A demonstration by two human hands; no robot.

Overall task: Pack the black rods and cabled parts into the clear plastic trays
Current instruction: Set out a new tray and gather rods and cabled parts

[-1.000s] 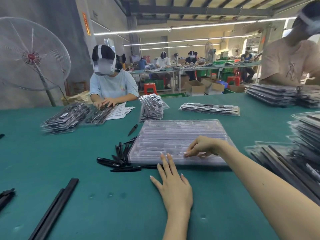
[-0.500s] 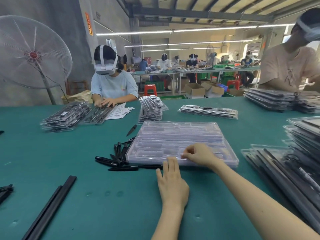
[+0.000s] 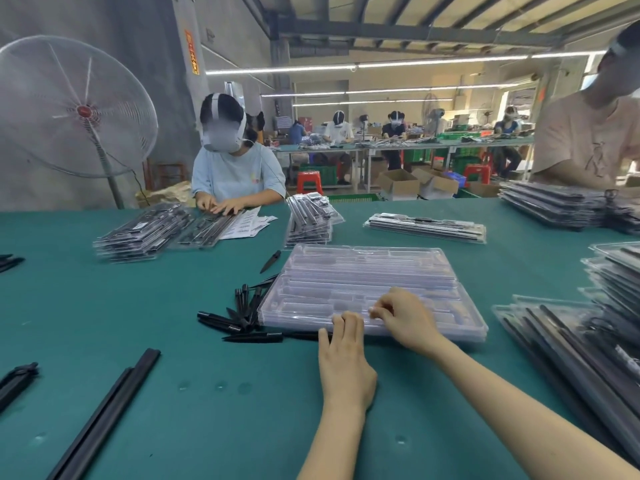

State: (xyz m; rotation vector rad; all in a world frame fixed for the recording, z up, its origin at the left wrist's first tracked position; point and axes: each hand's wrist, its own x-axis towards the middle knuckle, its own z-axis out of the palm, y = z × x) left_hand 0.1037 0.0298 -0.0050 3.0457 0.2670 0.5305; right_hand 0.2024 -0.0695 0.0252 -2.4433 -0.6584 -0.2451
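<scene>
1. Much is cut off for us: at 3 o'clock a stack of filled trays (image 3: pixel 613 282) runs off the right edge, and at 4 o'clock more packed trays (image 3: pixel 568 344) with long black rods in them leave the picture too.
2. At 9 o'clock, dark cabled parts (image 3: pixel 15 379) are only half in view at the left edge; we cannot make out their shape.
3. The fingertips of our left hand (image 3: pixel 344 362) lie against the near edge of the clear tray stack (image 3: pixel 367 282); whether they curl under the rim is hidden from us, so we cannot tell if that grip is grasping or released.
4. Our right hand (image 3: pixel 403 318) rests on the top tray near its front edge with fingers curled in a pinch on the plastic; what exactly sits between the fingers is too small to see.
5. The clear tray stack lies at the centre of the green tabletop (image 3: pixel 138 323); its moulded compartments look transparent, and we see no black parts in them.
6. Loose short black rods (image 3: pixel 242 313) lie in a heap just beside the stack, at 9 o'clock of it, some touching its left edge.
7. Two long black rods (image 3: pixel 107 414) lie side by side at 7 o'clock, well apart from the stack.
8. At 12 o'clock, further filled trays (image 3: pixel 424 227) lie flat.
</scene>
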